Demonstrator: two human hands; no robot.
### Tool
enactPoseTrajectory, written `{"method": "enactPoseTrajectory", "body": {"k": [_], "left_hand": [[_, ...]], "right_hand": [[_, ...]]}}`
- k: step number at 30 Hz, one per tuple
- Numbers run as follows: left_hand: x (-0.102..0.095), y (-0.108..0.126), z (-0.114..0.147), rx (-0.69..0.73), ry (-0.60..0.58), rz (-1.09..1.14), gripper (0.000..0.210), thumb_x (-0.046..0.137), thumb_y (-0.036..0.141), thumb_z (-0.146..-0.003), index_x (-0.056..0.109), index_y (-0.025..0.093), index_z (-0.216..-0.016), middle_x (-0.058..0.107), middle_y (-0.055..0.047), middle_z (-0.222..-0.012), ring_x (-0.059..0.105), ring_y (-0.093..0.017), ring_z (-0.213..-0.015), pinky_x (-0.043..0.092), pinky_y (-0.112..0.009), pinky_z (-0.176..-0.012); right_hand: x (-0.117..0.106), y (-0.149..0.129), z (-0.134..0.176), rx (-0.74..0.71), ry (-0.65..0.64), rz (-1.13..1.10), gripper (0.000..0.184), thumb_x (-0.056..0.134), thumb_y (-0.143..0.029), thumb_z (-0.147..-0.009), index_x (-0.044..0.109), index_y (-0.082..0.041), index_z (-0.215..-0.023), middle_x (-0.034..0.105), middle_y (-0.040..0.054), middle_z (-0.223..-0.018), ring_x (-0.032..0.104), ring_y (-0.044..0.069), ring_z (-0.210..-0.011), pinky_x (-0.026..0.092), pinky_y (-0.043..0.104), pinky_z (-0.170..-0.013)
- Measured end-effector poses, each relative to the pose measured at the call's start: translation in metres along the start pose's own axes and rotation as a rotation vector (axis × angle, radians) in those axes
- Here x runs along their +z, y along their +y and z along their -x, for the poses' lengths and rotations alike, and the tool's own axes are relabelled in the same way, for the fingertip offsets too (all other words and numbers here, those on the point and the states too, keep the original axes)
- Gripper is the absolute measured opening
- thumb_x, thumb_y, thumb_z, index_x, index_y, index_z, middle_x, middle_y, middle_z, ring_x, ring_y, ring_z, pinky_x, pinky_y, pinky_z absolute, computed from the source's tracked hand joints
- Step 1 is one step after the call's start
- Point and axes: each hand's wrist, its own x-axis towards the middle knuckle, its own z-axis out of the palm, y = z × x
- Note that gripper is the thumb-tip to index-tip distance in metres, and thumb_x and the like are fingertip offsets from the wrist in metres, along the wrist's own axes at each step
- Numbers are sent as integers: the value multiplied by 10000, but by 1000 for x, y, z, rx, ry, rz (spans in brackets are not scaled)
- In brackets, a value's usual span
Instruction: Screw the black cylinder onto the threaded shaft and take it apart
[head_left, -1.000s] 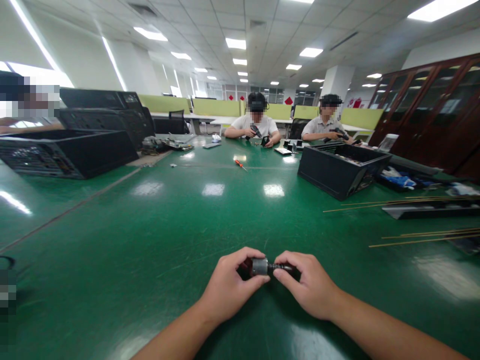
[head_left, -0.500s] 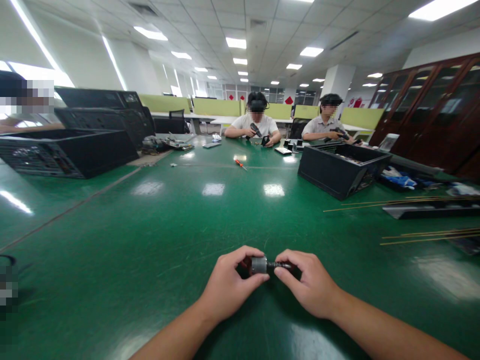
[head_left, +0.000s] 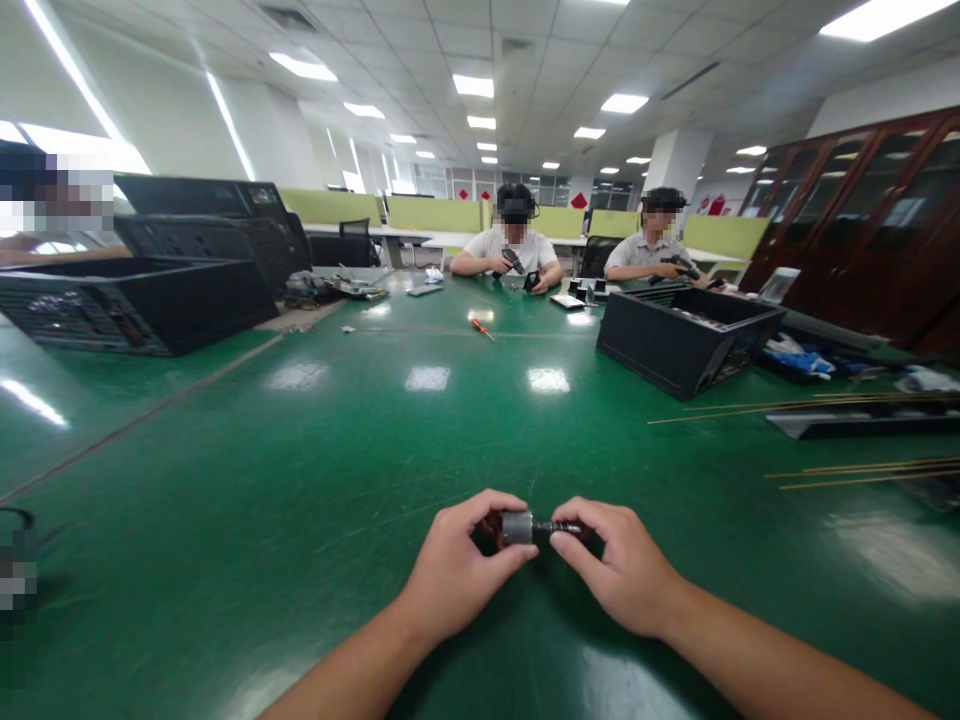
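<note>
Low over the green table, a motor rotor [head_left: 517,528] lies sideways between my two hands. It has a grey metal cylinder, reddish-brown windings at the left end and a thin ridged shaft reaching right. My left hand [head_left: 459,562] grips the cylinder, thumb below and fingers above. With thumb and index finger, my right hand [head_left: 619,562] closes around the ridged shaft [head_left: 564,527]. The palms hide parts of both ends.
On the green table [head_left: 420,430] lies an orange screwdriver [head_left: 481,327]. Black computer cases stand left [head_left: 150,300] and right [head_left: 679,335]. Thin brass-coloured rods [head_left: 862,468] lie at the right. Two people [head_left: 517,240] work across the table; another sits at the far left.
Between the hands, the shaft looks slimmer and brighter, with its ridges showing more clearly; earlier that stretch looked dark and thicker. My hands have hardly moved.
</note>
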Motion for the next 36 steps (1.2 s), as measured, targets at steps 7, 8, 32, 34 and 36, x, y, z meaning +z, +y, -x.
{"method": "enactPoseTrajectory", "body": {"k": [7,8,32,34,36], "left_hand": [[0,-2,0,2,1,8,261,768,217,-703,701,229,-955,722,15,-858,648,-170,-790,468,-279,-739],[0,-2,0,4,1,8,261,768,215,-703,701,229,-955,722,15,-859,648,-169,-789,469,-278,-739],[-1,0,0,-5,21,34,269,765,235,-712,693,220,-971,719,4,-871,656,-174,-795,490,-281,-742],[-1,0,0,-2,29,30,269,766,234,-705,695,218,-965,720,1,-868,656,-177,-793,492,-281,-736],[-1,1,0,3,35,25,269,764,234,-703,695,214,-962,721,-3,-867,658,-179,-790,494,-283,-732]], "right_hand": [[1,0,0,7,0,-7,108,570,-267,-920,649,-199,-890,627,-10,-738,570,142,-676,385,255,-653],[1,0,0,6,2,-9,107,571,-267,-919,648,-199,-891,626,-11,-738,570,141,-676,385,254,-653],[-1,-1,0,16,17,-17,113,558,-270,-924,637,-201,-880,625,-10,-739,582,147,-685,400,263,-663],[-1,0,0,19,17,-16,113,560,-272,-923,639,-202,-883,632,-7,-745,589,149,-692,406,264,-669],[-1,1,1,18,19,-15,113,561,-272,-923,641,-201,-887,640,-4,-750,594,152,-694,413,266,-673]]}}
